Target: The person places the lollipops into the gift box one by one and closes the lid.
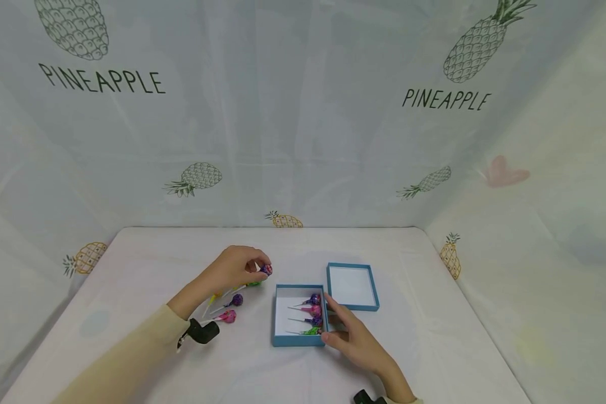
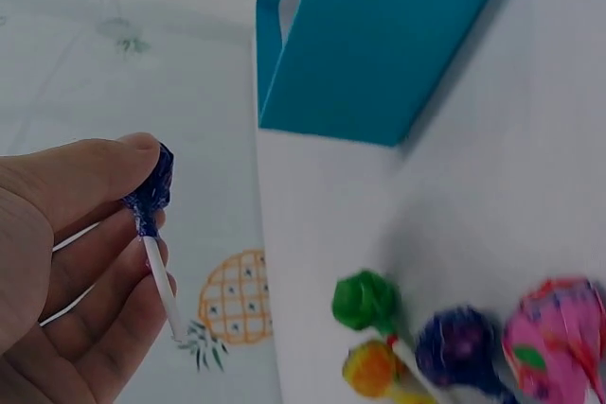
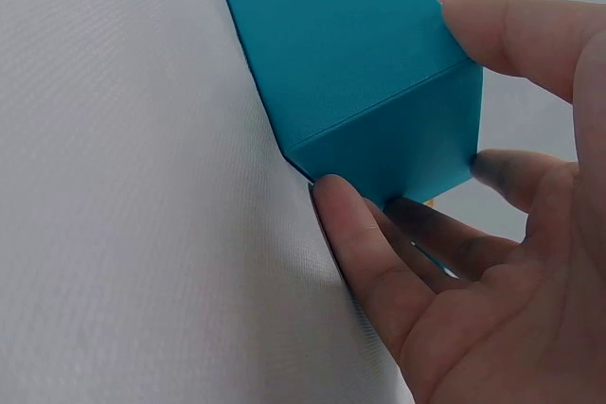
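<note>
My left hand [image 1: 237, 266] pinches a dark purple lollipop [image 2: 151, 191] by its wrapped head between thumb and fingers, its white stick pointing down. It is raised to the left of the open blue box [image 1: 299, 340]. Inside that box lie several lollipops in a column along the right wall, among them a pink lollipop [image 1: 313, 310] and a green lollipop [image 1: 311, 331], sticks pointing left. My right hand [image 1: 356, 339] holds the box at its right wall, the thumb at the near corner and the fingers along the side.
Left of the box lie more loose lollipops: a pink one [image 1: 228, 316], a purple one [image 1: 236, 300], a green one [image 2: 365, 300] and a yellow-orange one [image 2: 371, 369]. Behind the box to the right rests a blue-rimmed lid [image 1: 353, 307]. A pineapple-print curtain [image 1: 303, 112] stands behind the white table [image 1: 409, 359].
</note>
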`<state>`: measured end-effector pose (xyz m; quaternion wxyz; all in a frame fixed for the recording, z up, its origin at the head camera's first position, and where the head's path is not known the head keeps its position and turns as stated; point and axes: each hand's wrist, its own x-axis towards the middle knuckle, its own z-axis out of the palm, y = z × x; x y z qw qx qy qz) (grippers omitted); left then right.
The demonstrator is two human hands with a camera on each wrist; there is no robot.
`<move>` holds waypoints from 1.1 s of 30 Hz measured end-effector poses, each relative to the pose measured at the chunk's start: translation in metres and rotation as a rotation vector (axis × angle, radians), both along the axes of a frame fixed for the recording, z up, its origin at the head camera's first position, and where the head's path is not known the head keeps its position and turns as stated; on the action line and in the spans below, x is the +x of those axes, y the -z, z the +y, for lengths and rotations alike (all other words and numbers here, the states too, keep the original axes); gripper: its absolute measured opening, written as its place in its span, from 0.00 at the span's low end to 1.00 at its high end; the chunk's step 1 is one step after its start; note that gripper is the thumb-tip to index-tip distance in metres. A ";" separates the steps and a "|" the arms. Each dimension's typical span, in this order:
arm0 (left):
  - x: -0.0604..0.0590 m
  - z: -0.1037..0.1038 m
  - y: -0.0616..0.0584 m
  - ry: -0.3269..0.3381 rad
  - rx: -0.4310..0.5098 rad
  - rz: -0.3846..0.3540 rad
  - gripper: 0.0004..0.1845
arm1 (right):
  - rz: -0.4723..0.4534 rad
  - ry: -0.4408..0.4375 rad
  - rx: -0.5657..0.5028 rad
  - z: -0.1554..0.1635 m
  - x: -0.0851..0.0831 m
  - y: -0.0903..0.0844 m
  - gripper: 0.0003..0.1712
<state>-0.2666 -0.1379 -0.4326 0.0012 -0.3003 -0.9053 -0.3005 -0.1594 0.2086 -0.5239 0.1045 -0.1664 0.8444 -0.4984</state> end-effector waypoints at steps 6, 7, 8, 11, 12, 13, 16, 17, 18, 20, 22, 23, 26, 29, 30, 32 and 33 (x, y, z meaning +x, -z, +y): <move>-0.001 0.024 0.002 0.080 0.012 0.062 0.09 | -0.004 0.007 0.000 -0.001 0.000 0.001 0.46; -0.001 0.028 0.002 0.089 0.012 0.066 0.09 | -0.005 0.009 0.002 -0.001 0.000 0.001 0.46; -0.001 0.032 0.003 0.092 0.012 0.066 0.09 | -0.006 0.011 0.003 -0.001 0.000 0.001 0.47; 0.001 0.044 0.004 0.102 0.022 0.054 0.09 | -0.009 0.013 0.004 -0.001 0.000 0.001 0.47; 0.002 0.048 0.004 0.104 0.024 0.047 0.09 | -0.010 0.013 0.005 -0.001 0.000 0.001 0.47; 0.003 0.052 0.005 0.108 0.026 0.040 0.09 | -0.010 0.014 0.007 -0.001 0.000 0.001 0.47; 0.006 0.063 0.006 0.121 0.032 0.010 0.10 | -0.012 0.012 0.005 0.000 0.000 0.001 0.47; 0.006 0.066 0.007 0.122 0.029 -0.001 0.10 | -0.012 0.009 0.004 0.000 0.000 0.001 0.47; 0.007 0.069 0.008 0.124 0.024 -0.010 0.11 | -0.012 0.006 0.002 0.000 -0.001 0.001 0.47; 0.008 0.075 0.010 0.131 0.015 -0.024 0.11 | -0.014 0.001 -0.004 -0.001 -0.001 0.001 0.47; 0.009 0.079 0.011 0.128 0.003 -0.037 0.12 | -0.010 0.000 -0.002 -0.001 -0.001 0.001 0.47; 0.010 0.081 0.012 0.126 -0.001 -0.044 0.12 | -0.009 0.000 -0.001 -0.001 -0.001 0.001 0.47; 0.011 0.085 0.014 0.116 -0.020 -0.060 0.12 | -0.005 0.003 0.004 -0.001 -0.001 0.000 0.46; 0.013 0.088 0.016 0.110 -0.040 -0.062 0.12 | -0.004 0.001 0.002 -0.001 -0.001 0.000 0.46; 0.013 0.089 0.017 0.113 -0.045 -0.059 0.12 | -0.002 -0.002 -0.002 -0.001 -0.001 0.001 0.46; 0.014 0.090 0.019 0.122 -0.050 -0.052 0.13 | -0.002 -0.009 -0.012 -0.001 -0.001 0.001 0.46; 0.014 0.091 0.021 0.128 -0.050 -0.048 0.13 | 0.000 -0.012 -0.016 0.000 -0.001 0.002 0.46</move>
